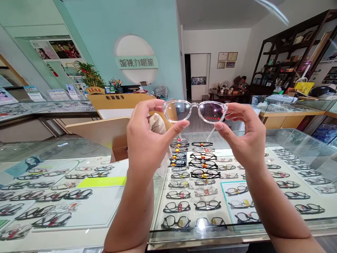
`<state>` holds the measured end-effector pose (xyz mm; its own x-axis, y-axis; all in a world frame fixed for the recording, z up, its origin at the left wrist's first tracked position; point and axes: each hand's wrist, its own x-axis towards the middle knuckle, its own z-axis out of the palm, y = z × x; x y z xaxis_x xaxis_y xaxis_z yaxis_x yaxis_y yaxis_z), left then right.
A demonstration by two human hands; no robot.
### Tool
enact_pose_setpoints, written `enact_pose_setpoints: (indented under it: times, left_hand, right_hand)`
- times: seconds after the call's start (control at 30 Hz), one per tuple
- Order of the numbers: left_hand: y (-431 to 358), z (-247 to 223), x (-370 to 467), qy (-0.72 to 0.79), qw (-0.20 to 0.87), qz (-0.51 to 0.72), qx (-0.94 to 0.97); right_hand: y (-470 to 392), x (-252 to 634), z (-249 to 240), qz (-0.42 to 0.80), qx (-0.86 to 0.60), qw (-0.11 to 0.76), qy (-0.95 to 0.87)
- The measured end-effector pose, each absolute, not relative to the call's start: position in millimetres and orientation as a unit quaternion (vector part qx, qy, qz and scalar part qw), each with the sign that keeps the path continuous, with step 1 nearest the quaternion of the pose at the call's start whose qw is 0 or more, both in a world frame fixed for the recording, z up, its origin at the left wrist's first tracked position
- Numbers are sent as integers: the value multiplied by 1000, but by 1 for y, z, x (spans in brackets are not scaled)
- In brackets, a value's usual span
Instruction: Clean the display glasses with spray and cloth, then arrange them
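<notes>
A pair of clear-framed glasses point(195, 104) is held up level in front of the camera, above a glass display case. My left hand point(147, 137) grips its left end between thumb and fingers, with a crumpled beige cloth point(157, 124) also in the palm and hanging down behind the wrist. My right hand point(246, 135) pinches the right end of the frame. Red lettering shows on the right lens. The temples point away and down toward the case.
Rows of glasses point(180, 206) lie inside the glass display case point(158, 230). A wooden counter point(118, 102) with a plant stands beyond it. A person point(242, 84) sits at a far table. Dark shelves point(283, 52) line the right wall.
</notes>
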<state>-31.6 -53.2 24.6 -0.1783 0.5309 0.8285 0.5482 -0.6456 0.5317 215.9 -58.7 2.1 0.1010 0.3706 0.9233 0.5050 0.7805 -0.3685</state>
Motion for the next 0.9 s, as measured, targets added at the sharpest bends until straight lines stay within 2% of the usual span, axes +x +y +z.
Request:
enact_pose_setpoints:
  times: [0.5,0.9]
  left_hand:
    - [-55,27,-35,-428,51,-629,-647]
    - [-54,27,-33,-442,30,-622,-646]
  right_hand:
    - [-60,211,0,-41,-338,652,-678]
    - [-60,211,-1,-69,-353,652,-668]
